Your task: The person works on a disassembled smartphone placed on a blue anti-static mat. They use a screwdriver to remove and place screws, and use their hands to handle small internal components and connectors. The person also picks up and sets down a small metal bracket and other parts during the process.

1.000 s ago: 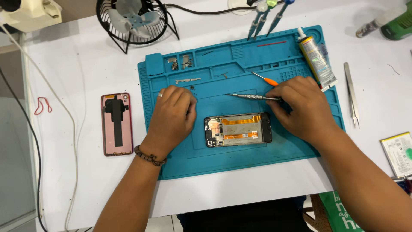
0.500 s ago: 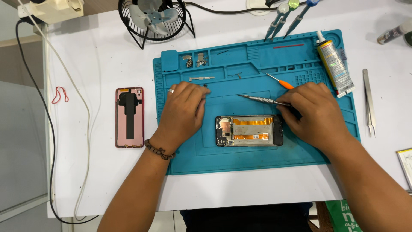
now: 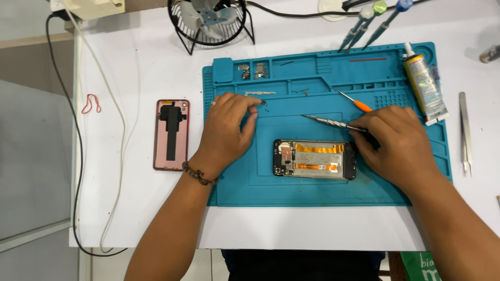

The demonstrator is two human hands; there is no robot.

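The left hand [image 3: 226, 132] reaches up the blue mat [image 3: 312, 192], fingers [image 3: 254, 102] pinched at a tiny dark screw [image 3: 264, 102] beside a thin metal strip [image 3: 259, 93]; whether it is gripped, I cannot tell. The right hand [image 3: 398, 145] clenches a slim metal screwdriver [image 3: 328, 122], tip pointing left. Between the hands, just below the fingers, lies the opened phone [image 3: 315, 160]: light, stiff, fragile with bare orange flex cables, probably best held by its edges. Since half a second ago, the left fingers have stretched farther toward the strip.

A white tabletop [image 3: 140, 62] is filling the view, lying bright under even light; a grey floor [image 3: 31, 171] is showing along the left edge; a dark cable [image 3: 73, 156] and a pale cord [image 3: 121, 156] are trailing down that side.
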